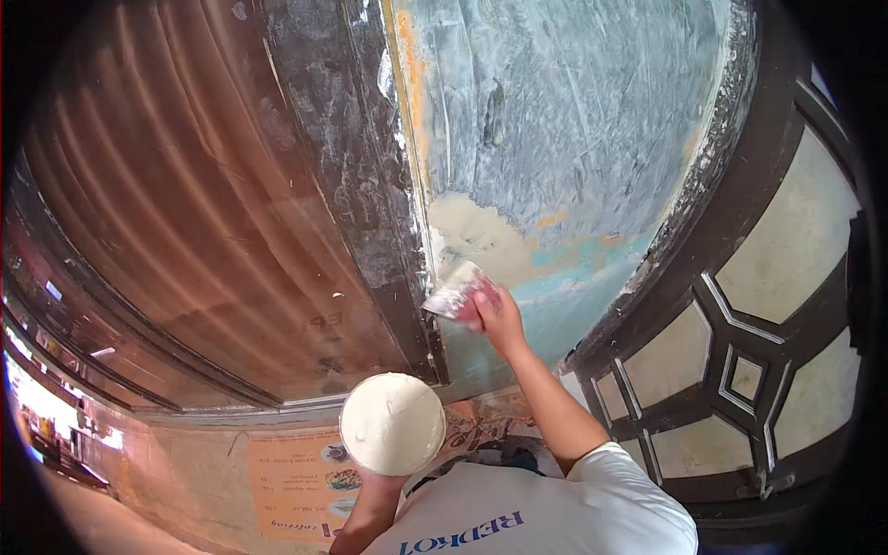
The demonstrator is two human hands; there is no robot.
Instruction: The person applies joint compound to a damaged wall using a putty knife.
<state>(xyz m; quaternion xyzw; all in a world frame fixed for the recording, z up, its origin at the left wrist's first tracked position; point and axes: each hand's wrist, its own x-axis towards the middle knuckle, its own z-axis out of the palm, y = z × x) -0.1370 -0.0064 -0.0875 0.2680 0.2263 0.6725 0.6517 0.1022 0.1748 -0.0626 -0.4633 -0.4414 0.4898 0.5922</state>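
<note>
In my right hand [495,316] is a wide red putty knife [467,292], its blade smeared with white putty. The blade lies at or very near the wall's lower left corner, beside the dark frame; exact contact is hard to make out. Just above it spreads a wet cream patch of putty [476,231] on the blue-green wall [573,120]. My left hand [381,486] supports a round container of cream putty [392,421] from below, close to my body. The putty covers most of its fingers.
A dark wooden frame [356,166] borders the wall on the left, next to a glass pane [185,231] with brown curtain folds. At the right stands a dark door [731,370] with pale panels. A printed orange banner [296,481] lies below, behind the container.
</note>
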